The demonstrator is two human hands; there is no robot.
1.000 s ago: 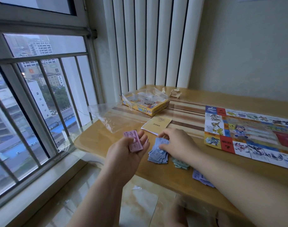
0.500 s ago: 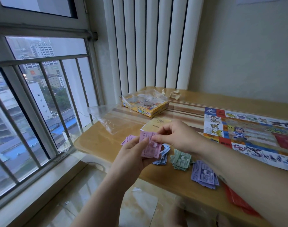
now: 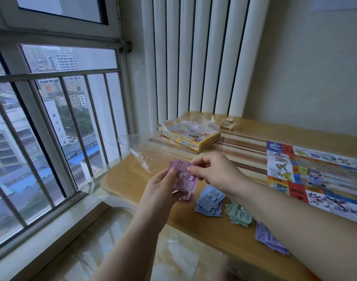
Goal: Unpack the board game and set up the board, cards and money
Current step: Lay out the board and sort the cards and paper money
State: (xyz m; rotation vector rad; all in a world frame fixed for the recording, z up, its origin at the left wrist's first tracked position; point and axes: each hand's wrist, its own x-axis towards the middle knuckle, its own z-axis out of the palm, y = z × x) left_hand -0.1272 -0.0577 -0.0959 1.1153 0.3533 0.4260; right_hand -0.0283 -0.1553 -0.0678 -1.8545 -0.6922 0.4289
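My left hand (image 3: 162,186) grips a small stack of pink play-money bills (image 3: 184,178) above the table's near edge. My right hand (image 3: 216,172) pinches the top edge of those pink bills with thumb and forefinger. On the wooden table (image 3: 122,179) lie a blue bill pile (image 3: 210,202), a green bill pile (image 3: 239,216) and a purple bill pile (image 3: 269,239), side by side. The colourful game board (image 3: 315,173) lies unfolded to the right. The yellow game box (image 3: 190,135) sits open at the back.
A clear plastic bag (image 3: 142,149) lies at the table's left end by the barred window (image 3: 51,128). Crumpled paper (image 3: 227,122) sits near the white radiator (image 3: 197,57). Below the table edge is a tiled floor (image 3: 112,246).
My right hand left the blue pile and came up to the pink bills in my left hand. Both hands rose slightly, and the view shifted, uncovering the green and purple piles.
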